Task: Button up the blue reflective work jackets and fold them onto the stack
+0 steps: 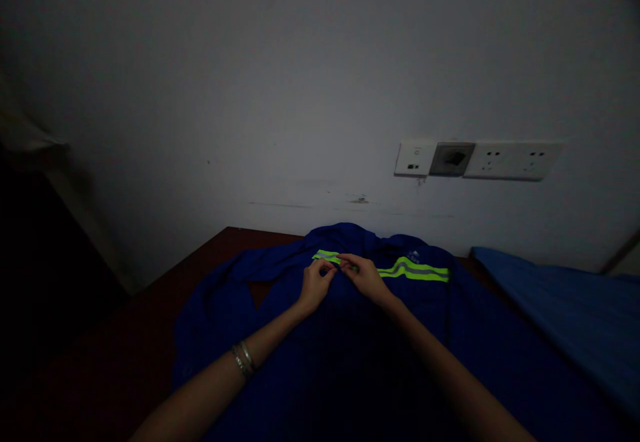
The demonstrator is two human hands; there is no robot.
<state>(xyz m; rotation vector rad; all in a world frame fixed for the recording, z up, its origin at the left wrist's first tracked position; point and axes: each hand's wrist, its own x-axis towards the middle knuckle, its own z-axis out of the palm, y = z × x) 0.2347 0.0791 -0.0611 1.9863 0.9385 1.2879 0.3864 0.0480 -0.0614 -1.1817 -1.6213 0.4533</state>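
A dark blue work jacket [285, 295] lies spread out, with a yellow-green and grey reflective strip [420, 271] across its chest. My left hand [317, 285] is closed in a pinch on the jacket's front, just below the left stretch of the strip. Close beside it, my right hand [364, 277] pinches the jacket too, its index finger stretched over the strip. The fingertips of both hands almost meet. Dim light hides the exact bit of cloth or fastener between them. A small pale logo [414, 255] shows above the strip on the right.
Under the jacket is a dark reddish-brown table [200, 262], its back edge near a pale wall [250, 95]. Another blue cloth [565, 295] lies at the right. Switch and socket plates [513, 161] are set in the wall. Two bracelets [243, 358] circle my left wrist.
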